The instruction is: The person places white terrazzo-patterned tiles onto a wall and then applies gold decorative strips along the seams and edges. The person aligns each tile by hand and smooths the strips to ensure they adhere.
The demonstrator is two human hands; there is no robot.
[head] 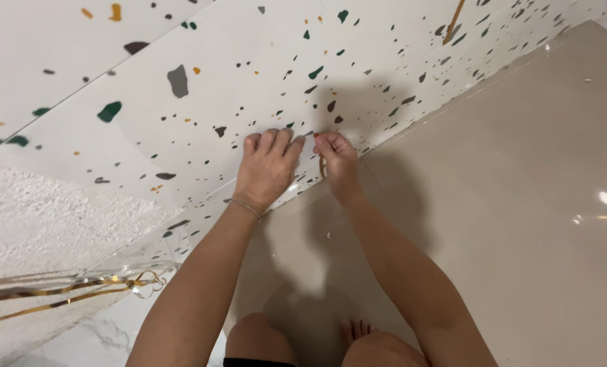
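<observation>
A glossy beige floor carries a bare foot near its lower edge and a tiny white fleck just below the speckled terrazzo-patterned wall panel.

1. Two bare hands: the left hand and the right hand, side by side and nearly touching.
2. One thin bracelet, on the left wrist.
3. One speckled wall panel, under both hands.
4. One glossy beige floor, right of and below the hands.
5. Two gold strips, far down to the left of the hands.
6. One bare foot, below the hands.
7. Two knees, below the hands.
</observation>
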